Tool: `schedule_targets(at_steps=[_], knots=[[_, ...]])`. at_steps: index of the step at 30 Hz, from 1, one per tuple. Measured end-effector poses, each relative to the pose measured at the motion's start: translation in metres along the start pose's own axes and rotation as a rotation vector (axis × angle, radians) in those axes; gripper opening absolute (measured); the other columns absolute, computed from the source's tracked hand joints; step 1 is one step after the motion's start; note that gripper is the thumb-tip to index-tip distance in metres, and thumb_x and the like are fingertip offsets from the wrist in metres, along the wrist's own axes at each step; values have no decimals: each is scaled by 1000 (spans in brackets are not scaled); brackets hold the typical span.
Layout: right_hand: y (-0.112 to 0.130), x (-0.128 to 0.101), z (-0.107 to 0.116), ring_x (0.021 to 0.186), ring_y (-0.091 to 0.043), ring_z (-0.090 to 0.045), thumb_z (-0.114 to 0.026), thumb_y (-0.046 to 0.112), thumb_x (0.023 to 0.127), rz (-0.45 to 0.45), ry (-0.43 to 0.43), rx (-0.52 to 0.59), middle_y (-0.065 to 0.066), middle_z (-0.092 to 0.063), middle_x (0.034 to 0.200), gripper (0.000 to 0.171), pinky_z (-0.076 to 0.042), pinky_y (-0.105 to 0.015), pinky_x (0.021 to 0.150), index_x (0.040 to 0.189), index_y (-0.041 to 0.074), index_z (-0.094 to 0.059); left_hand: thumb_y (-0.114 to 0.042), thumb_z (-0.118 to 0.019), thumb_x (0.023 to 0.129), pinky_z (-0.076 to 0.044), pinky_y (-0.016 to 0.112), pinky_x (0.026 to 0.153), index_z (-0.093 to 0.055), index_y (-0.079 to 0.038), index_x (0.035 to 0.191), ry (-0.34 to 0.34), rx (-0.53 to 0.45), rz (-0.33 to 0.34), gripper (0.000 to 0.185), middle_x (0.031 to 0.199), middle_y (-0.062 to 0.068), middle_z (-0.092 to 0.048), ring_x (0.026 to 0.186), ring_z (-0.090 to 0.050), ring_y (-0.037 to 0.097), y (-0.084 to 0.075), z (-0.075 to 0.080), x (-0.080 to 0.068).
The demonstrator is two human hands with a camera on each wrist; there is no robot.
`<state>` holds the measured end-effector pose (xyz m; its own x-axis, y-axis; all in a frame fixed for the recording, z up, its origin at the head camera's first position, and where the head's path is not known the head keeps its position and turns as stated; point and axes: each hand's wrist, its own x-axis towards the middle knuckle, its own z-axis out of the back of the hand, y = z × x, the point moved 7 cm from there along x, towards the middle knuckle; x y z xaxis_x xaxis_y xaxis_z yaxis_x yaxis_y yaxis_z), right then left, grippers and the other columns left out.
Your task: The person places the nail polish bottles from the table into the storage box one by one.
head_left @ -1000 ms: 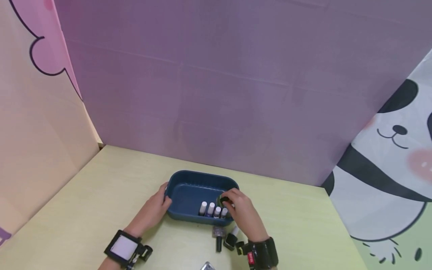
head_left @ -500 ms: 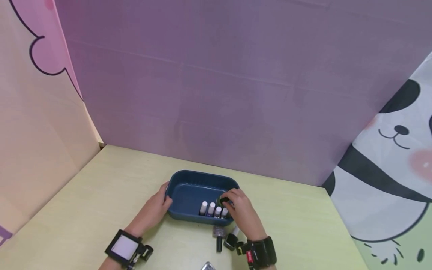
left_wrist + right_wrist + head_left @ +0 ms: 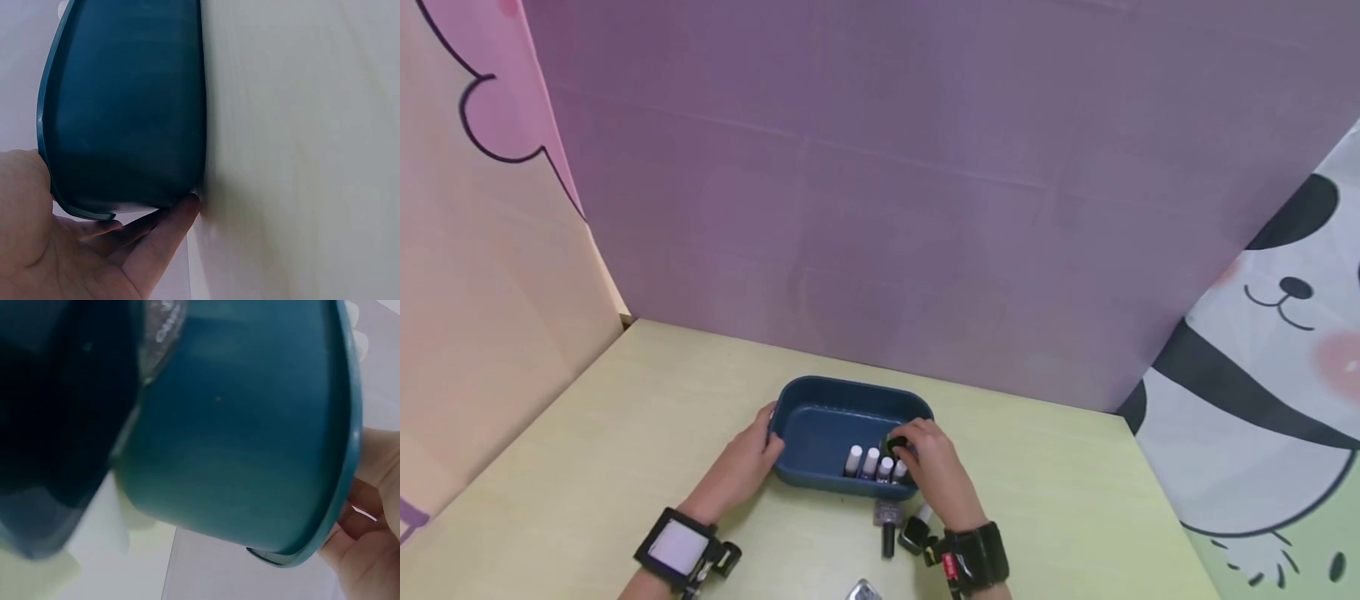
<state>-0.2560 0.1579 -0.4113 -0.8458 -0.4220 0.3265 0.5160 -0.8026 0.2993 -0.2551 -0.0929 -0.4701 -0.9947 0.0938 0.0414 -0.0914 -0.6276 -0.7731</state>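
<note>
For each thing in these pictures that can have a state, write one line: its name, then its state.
Blue tub: upright on the table, open-topped.
White-capped bottles: standing upright in a row inside the tub.
Dark-capped bottle: lying on the table.
Left hand: steadying the tub's end.
Right hand: holding a dark bottle.

Soft, even light fills the room, with only faint shadows under both hands. Near the right hand the close wrist view blurs badly; a small glint shows beside it.

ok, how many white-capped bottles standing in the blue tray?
4, upright in a row along the near wall of the blue tray: at. The right hand may hide more.
</note>
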Motion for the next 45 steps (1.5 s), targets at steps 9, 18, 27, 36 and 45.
schedule_targets(at_steps=[9, 18, 27, 36, 45], knots=[[-1, 1, 1, 84, -10, -60, -75, 7, 85, -20, -1, -1, 1, -66, 96, 20, -53, -23, 72, 105, 11, -73, -14, -44, 101, -38, 30, 64, -23, 1, 155, -12, 9, -9, 59, 77, 4, -46, 66, -45, 15, -2, 2, 1], [-2, 4, -3, 93, -13, -59, -72, 8, 89, -6, 35, -14, 0, -68, 101, 19, -54, -27, 79, 107, 12, -73, -13, -44, 101, -41, 32, 70, -25, 3, 153, -29, 23, -29, 58, 91, 11, -58, 74, -50, 16, -3, 3, 1], [-2, 3, -5, 96, -16, -60, -70, 7, 90, 14, 32, -17, -3, -68, 104, 18, -54, -29, 81, 108, 8, -73, -14, -43, 102, -39, 31, 63, -22, 2, 155, -10, 12, -12, 59, 76, 6, -47, 66, -45, 15, -3, 2, 1], [-2, 2, -5, 98, -17, -61, -70, 7, 90, 1, 36, -8, -4, -68, 106, 20, -54, -29, 82, 110, 8, -72, -13, -43, 102, -38, 30, 63, -23, 1, 155, -8, 11, -7, 58, 77, 5, -46, 66, -45, 15, -1, 1, 0], [0, 2, -3, 102, -18, -62, -70, 7, 90, -3, 25, -11, -4, -68, 109, 21, -54, -30, 86, 111, 7, -72, -14, -43, 102, -39, 31, 64, -24, 2, 154, -15, 23, -10, 58, 77, 5, -47, 67, -45, 15, -2, 1, 0]])
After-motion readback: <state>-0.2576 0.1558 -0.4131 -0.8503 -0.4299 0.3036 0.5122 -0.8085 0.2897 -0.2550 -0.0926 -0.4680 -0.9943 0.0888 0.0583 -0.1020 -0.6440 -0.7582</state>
